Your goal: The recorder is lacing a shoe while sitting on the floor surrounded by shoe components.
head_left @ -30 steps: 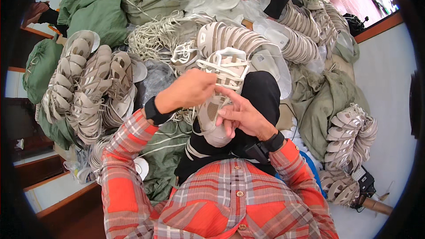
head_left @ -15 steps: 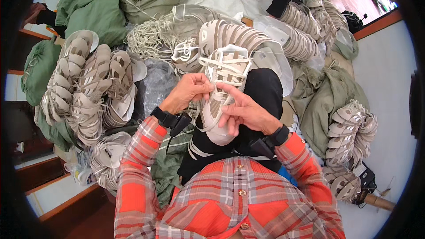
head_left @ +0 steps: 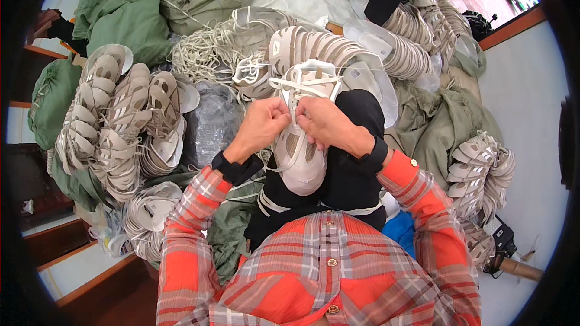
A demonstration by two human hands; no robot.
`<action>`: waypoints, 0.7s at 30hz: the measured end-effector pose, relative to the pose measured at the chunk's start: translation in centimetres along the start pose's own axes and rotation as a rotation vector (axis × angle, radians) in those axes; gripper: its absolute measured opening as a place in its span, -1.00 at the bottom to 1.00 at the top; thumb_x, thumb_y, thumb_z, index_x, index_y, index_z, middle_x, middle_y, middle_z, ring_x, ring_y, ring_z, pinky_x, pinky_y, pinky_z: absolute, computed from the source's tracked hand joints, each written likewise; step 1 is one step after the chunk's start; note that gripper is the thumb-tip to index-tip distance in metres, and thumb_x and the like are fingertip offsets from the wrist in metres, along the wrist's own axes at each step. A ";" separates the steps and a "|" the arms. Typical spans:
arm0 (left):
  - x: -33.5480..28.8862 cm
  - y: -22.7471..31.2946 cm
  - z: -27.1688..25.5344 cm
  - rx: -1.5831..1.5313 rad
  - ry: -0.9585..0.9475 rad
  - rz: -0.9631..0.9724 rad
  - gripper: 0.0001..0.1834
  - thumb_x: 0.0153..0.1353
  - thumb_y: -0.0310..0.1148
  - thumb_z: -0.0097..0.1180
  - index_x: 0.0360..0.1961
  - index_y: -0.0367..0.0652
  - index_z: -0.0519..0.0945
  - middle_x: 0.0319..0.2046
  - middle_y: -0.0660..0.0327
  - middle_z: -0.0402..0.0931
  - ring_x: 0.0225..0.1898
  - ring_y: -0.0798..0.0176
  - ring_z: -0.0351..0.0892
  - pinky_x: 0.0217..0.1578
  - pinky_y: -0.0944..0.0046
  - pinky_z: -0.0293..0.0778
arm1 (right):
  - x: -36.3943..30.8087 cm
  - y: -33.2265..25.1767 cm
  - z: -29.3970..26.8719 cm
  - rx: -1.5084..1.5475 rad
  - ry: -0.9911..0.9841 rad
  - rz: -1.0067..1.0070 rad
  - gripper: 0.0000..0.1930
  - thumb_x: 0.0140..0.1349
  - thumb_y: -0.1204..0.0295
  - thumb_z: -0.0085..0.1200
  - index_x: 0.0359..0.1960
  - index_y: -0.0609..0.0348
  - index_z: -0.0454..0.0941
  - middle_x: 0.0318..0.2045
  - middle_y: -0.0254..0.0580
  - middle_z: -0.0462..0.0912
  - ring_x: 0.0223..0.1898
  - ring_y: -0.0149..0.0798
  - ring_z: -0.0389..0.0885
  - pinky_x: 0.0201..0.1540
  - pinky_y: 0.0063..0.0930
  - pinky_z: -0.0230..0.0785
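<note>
A beige and white shoe upper [head_left: 300,172] rests on my lap between my knees, its toe toward me. White shoelace [head_left: 307,87] crosses its opening at the far end. My left hand [head_left: 264,125] is closed in a pinch at the left side of the eyelet row, on what looks like the lace. From the right, my right hand [head_left: 331,124] pinches at the same row, fingertips close to the left ones. Its back hides part of the lacing, and the lace between the fingers is hard to make out.
Stacked shoe uppers lie at the left [head_left: 124,127], beyond the shoe [head_left: 314,48] and at the right [head_left: 474,172]. A heap of loose laces [head_left: 202,51] lies far left of centre. Green sacks [head_left: 130,30] surround them. Another person's leg [head_left: 386,0] shows at the far side.
My right hand has gone from spread fingers to a pinch and turned its back upward over the lacing. My left hand stays at the eyelets. The far person now has a pale piece over the knee.
</note>
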State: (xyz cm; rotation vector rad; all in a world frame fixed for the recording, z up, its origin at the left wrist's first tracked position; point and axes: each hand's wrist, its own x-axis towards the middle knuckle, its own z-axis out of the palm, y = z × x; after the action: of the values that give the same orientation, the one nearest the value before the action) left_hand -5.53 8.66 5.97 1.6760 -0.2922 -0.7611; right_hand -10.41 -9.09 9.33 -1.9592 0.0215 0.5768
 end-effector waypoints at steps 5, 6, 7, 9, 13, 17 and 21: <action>-1.1 0.7 -0.7 0.514 0.072 0.453 -0.88 0.04 -0.43 0.18 -0.46 -0.25 0.53 -0.51 0.17 0.51 -0.46 0.19 0.49 -0.45 0.28 0.35 | -2.5 2.4 -0.8 -0.814 0.483 -0.305 -0.89 0.18 0.45 -0.10 -0.42 0.24 0.37 -0.66 0.11 0.53 -0.62 0.06 0.56 -0.59 -0.22 0.40; -1.3 1.0 -0.6 0.633 0.216 0.644 -0.83 0.01 -0.34 0.22 -0.46 -0.20 0.52 -0.42 0.12 0.49 -0.33 0.06 0.47 -0.33 0.18 0.34 | -4.2 2.9 -3.3 -0.848 0.627 -0.158 -0.88 0.18 0.44 -0.08 -0.40 0.25 0.37 -0.66 0.08 0.54 -0.62 0.00 0.57 -0.58 -0.24 0.40; -1.6 1.9 0.0 0.635 0.202 0.645 -0.83 0.01 -0.34 0.22 -0.46 -0.20 0.52 -0.42 0.12 0.49 -0.33 0.06 0.47 -0.33 0.18 0.34 | -5.8 4.3 -6.0 -0.870 0.762 -0.007 -0.86 0.19 0.43 -0.06 -0.37 0.27 0.37 -0.66 0.04 0.54 -0.63 -0.06 0.58 -0.57 -0.26 0.41; -2.5 4.0 2.1 0.914 0.132 0.635 -0.81 0.01 -0.27 0.20 -0.46 -0.14 0.50 -0.46 0.16 0.43 -0.34 0.07 0.44 -0.30 0.15 0.30 | -8.3 7.8 -10.5 0.029 0.761 0.112 -0.87 0.24 0.43 -0.05 -0.33 0.26 0.38 -0.49 0.03 0.60 -0.49 -0.11 0.65 -0.55 -0.29 0.47; -2.0 3.3 4.3 1.365 0.060 0.646 -0.80 -0.01 -0.27 0.20 -0.47 -0.14 0.50 -0.49 0.15 0.39 -0.35 0.06 0.42 -0.31 0.13 0.30 | -9.1 6.9 -10.3 0.845 0.507 -0.262 -0.88 0.31 0.45 -0.08 -0.26 0.26 0.40 -0.26 -0.01 0.58 -0.20 -0.12 0.64 -0.37 -0.36 0.55; -0.1 4.4 1.8 0.541 -0.308 0.078 -0.79 0.17 -0.26 0.08 -0.47 -0.20 0.52 -0.60 0.28 0.37 -0.52 0.36 0.33 -0.42 0.34 0.29 | -6.5 5.8 -7.9 1.486 0.232 -0.496 -0.85 0.31 0.50 -0.08 -0.14 0.27 0.41 -0.16 -0.06 0.53 -0.01 -0.18 0.53 -0.07 -0.45 0.49; 0.0 6.0 -2.3 0.063 -0.548 -0.172 -0.76 0.26 -0.30 0.01 -0.43 -0.26 0.55 -0.48 0.37 0.42 -0.43 0.47 0.31 -0.34 0.47 0.24 | -7.3 8.9 -8.5 1.519 0.359 -0.580 -0.73 0.26 0.55 -0.01 -0.01 0.31 0.38 -0.29 -0.21 0.53 -0.27 -0.40 0.53 -0.19 -0.55 0.48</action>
State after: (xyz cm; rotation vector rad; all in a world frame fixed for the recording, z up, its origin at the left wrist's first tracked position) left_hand -2.84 8.85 11.79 1.5381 -0.5603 -1.3520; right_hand -16.03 -22.15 7.55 -0.4833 0.0828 -0.2205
